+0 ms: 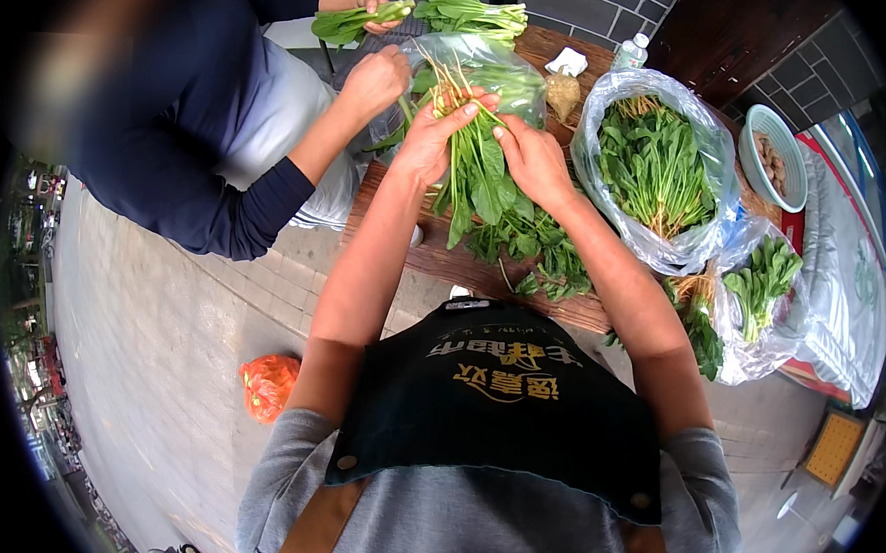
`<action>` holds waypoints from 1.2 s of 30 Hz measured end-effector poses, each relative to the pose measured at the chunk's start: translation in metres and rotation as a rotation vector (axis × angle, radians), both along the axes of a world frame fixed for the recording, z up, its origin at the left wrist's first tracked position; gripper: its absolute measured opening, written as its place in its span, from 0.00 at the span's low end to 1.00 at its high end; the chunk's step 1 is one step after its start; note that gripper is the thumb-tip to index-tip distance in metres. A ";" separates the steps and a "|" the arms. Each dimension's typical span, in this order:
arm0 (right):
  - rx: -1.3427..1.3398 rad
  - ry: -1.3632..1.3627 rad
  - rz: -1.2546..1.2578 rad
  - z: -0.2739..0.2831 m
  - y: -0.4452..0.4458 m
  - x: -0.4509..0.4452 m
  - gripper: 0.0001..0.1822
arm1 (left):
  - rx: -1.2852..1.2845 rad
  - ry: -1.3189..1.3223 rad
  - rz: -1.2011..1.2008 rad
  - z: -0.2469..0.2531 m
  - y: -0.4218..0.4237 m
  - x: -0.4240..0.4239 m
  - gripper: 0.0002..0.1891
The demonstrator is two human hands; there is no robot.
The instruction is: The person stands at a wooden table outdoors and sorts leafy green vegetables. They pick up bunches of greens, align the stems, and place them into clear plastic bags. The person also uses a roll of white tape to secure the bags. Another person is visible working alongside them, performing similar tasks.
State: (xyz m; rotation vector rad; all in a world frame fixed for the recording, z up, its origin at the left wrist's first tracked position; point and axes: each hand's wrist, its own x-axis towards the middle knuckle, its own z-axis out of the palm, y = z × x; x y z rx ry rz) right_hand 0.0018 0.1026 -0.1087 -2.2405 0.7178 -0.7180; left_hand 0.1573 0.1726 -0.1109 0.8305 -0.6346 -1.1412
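Note:
In my left hand point(429, 139) is a bunch of leafy greens point(486, 177), likely spinach, gripped near its thin pale roots, which point up and away. My right hand point(533, 159) pinches a stem at the right side of the same bunch. Beneath and beyond the hands lies a clear plastic bag point(525, 78) with more greens. Loose leafy sprigs point(524, 243) lie on the wooden table point(443, 265) nearer my apron. Right of my hands stands an open clear plastic bag point(726, 179) filled with bunched greens point(655, 164).
At the left, a co-worker point(232, 138) holds a bunch of greens point(351, 24). A bottle point(632, 52), a brown root vegetable point(562, 93) and a blue-green basket point(795, 156) stand beyond and right. Bagged greens point(759, 285) lie at right; a red plastic bag point(268, 387) is on the ground.

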 end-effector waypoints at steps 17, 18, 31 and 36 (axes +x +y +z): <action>0.334 0.162 0.206 -0.014 0.028 -0.009 0.39 | 0.166 0.162 -0.013 -0.014 0.010 -0.018 0.16; 0.450 0.076 0.224 -0.022 0.027 -0.010 0.38 | 0.129 0.210 -0.042 -0.012 0.009 -0.022 0.22; 1.248 -0.008 0.415 -0.030 0.035 -0.027 0.35 | -0.003 -0.099 -0.451 -0.024 0.027 -0.023 0.38; 1.382 -0.014 0.307 -0.035 0.039 -0.033 0.34 | -0.046 -0.079 -0.444 -0.031 0.035 -0.027 0.42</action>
